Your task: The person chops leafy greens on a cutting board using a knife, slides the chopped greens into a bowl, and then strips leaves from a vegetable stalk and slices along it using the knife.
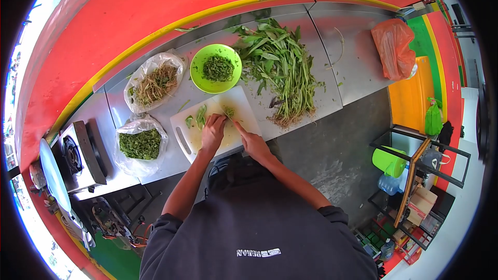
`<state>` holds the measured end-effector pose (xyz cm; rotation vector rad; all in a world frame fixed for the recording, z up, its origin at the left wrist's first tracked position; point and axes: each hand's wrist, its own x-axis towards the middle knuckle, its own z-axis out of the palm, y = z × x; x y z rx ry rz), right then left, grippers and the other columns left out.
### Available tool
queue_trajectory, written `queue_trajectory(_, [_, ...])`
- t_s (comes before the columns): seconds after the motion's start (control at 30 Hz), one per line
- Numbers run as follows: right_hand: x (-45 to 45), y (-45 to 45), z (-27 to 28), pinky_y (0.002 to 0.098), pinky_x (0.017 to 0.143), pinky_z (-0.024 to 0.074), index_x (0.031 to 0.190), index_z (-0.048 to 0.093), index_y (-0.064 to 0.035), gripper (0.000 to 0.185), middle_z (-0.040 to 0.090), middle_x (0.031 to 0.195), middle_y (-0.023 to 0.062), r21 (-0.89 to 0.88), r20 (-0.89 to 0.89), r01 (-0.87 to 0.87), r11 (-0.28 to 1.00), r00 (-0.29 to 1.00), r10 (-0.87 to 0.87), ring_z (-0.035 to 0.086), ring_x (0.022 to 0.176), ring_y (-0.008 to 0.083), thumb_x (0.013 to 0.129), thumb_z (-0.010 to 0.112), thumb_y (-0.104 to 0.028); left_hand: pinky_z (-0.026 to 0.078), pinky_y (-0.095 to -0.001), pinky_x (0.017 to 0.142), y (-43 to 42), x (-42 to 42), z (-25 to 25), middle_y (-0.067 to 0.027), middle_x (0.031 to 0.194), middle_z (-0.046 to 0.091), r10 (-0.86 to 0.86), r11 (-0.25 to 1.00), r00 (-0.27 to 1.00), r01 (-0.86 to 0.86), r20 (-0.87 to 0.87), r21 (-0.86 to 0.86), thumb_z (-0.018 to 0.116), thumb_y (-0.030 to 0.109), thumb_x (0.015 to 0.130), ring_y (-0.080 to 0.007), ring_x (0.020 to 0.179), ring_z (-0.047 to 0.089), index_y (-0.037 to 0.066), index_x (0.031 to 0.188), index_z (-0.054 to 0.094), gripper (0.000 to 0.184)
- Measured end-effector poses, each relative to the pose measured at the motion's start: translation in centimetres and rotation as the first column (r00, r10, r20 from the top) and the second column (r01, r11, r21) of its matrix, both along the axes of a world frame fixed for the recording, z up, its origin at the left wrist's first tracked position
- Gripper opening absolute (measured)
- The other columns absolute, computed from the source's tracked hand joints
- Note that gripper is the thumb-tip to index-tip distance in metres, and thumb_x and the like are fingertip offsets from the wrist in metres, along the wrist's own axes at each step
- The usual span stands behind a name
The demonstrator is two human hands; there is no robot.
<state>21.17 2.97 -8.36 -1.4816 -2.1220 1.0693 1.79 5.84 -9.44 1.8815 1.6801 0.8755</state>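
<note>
On a white cutting board (244,105), my left hand (211,133) presses its curled fingers down on leafy green stems, mostly hidden under them. My right hand (254,144) is closed around a knife, whose handle is covered and whose thin blade points up the board beside my left fingertips. Chopped greens (228,110) lie just past the blade. Several loose leaves (201,116) rest left of my left hand. Beyond the board stands a lime-green bowl (199,84) with chopped greens in it. A large heap of long-stemmed leafy greens (280,67), roots attached, spreads to the right.
Left of the board, one plastic bag (129,98) holds roots and stem ends, another (162,148) chopped greens. A gas stove (78,155) stands far left. An orange plastic bag (393,46) sits at the steel counter's right end. A rack (415,176) with containers stands right.
</note>
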Motion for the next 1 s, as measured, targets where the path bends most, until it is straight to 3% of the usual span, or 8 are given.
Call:
queue_trajectory(0.13, [-0.8, 0.8, 0.4, 0.0547, 0.068, 0.0527, 0.16, 0.024, -0.024, 0.07, 0.069, 0.085, 0.0227, -0.116, 0.092, -0.02, 0.993, 0.995, 0.031, 0.067, 0.073, 0.0422, 0.097, 0.051, -0.009, 0.052, -0.0435, 0.079, -0.2, -0.2, 0.3, -0.0136, 0.097, 0.066, -0.018, 1.0, 1.0, 0.018, 0.009, -0.013, 0.068, 0.004, 0.088, -0.0354, 0.091, 0.064, 0.001, 0.099, 0.07, 0.012])
queue_trajectory(0.2, [-0.9, 0.7, 0.7, 0.055, 0.073, 0.0516, 0.158, 0.029, -0.0213, 0.065, 0.068, 0.09, 0.026, -0.222, 0.091, 0.003, 0.975, 0.996, 0.017, 0.066, 0.078, 0.0441, 0.098, 0.053, -0.01, 0.052, -0.0436, 0.079, 0.0, -0.3, 0.1, -0.0139, 0.097, 0.066, -0.025, 1.0, 1.0, 0.025, 0.004, -0.005, 0.068, 0.004, 0.088, -0.0356, 0.09, 0.064, 0.001, 0.099, 0.07, 0.012])
queue_trajectory(0.3, [-0.2, -0.1, 0.6, 0.0549, 0.073, 0.0511, 0.159, 0.028, -0.0216, 0.067, 0.068, 0.089, 0.0259, -0.162, -0.006, 0.009, 0.987, 1.0, -0.01, 0.066, 0.079, 0.0445, 0.098, 0.053, -0.01, 0.052, -0.0438, 0.078, 0.3, -0.1, 0.0, -0.0147, 0.098, 0.065, 0.012, 1.0, 0.999, -0.011, 0.034, -0.018, 0.068, 0.003, 0.088, -0.0362, 0.09, 0.063, 0.0, 0.1, 0.07, 0.012])
queue_trajectory(0.63, [-0.9, 0.6, 0.9, 0.0545, 0.075, 0.0513, 0.159, 0.028, -0.0205, 0.067, 0.067, 0.089, 0.0272, -0.192, 0.051, -0.007, 0.981, 0.999, 0.017, 0.066, 0.079, 0.0453, 0.098, 0.052, -0.009, 0.051, -0.0439, 0.079, 0.0, -0.1, 0.1, -0.0152, 0.097, 0.064, -0.018, 1.0, 0.999, 0.019, 0.045, -0.016, 0.067, 0.001, 0.088, -0.0366, 0.091, 0.062, 0.0, 0.1, 0.069, 0.013])
queue_trajectory(0.83, [0.0, 0.2, 0.8, 0.0554, 0.073, 0.0512, 0.159, 0.028, -0.0208, 0.067, 0.067, 0.087, 0.0272, -0.016, -0.052, 0.015, 1.0, 0.999, -0.016, 0.066, 0.078, 0.0459, 0.098, 0.053, -0.009, 0.051, -0.044, 0.08, -0.1, 0.3, 0.1, -0.0148, 0.098, 0.064, 0.003, 1.0, 0.999, -0.002, 0.052, -0.02, 0.067, 0.0, 0.087, -0.0362, 0.091, 0.063, 0.0, 0.101, 0.069, 0.014])
queue_trajectory(0.9, [-0.3, 0.6, 0.4, 0.0552, 0.077, 0.0516, 0.158, 0.029, -0.0209, 0.066, 0.067, 0.096, 0.0288, -0.255, 0.088, -0.011, 0.967, 0.996, 0.035, 0.066, 0.086, 0.0468, 0.098, 0.052, -0.008, 0.051, -0.044, 0.08, -0.3, 0.5, 0.3, -0.0147, 0.098, 0.065, 0.0, 1.0, 0.999, 0.001, 0.042, -0.021, 0.067, 0.0, 0.087, -0.0362, 0.091, 0.063, 0.001, 0.101, 0.07, 0.014])
queue_trajectory(0.93, [-0.5, 0.5, -0.2, 0.0552, 0.077, 0.0516, 0.158, 0.029, -0.0209, 0.066, 0.067, 0.096, 0.0288, -0.253, 0.088, -0.008, 0.967, 0.996, 0.031, 0.066, 0.086, 0.0468, 0.098, 0.052, -0.008, 0.052, -0.044, 0.08, -0.5, 0.6, 0.4, -0.0146, 0.098, 0.065, 0.011, 1.0, 0.999, -0.011, 0.033, -0.008, 0.067, 0.0, 0.087, -0.0362, 0.091, 0.063, 0.001, 0.101, 0.07, 0.014])
queue_trajectory(1.0, [-1.3, 0.6, -0.4, 0.0539, 0.064, 0.0528, 0.16, 0.026, -0.0232, 0.068, 0.066, 0.075, 0.0231, 0.0, 0.044, 0.014, 1.0, 0.999, -0.014, 0.067, 0.068, 0.0405, 0.098, 0.053, -0.012, 0.052, -0.0441, 0.08, -0.4, 0.7, 0.3, -0.0145, 0.098, 0.065, 0.02, 1.0, 1.0, -0.02, 0.022, 0.01, 0.067, -0.001, 0.087, -0.0361, 0.092, 0.063, 0.001, 0.101, 0.07, 0.015])
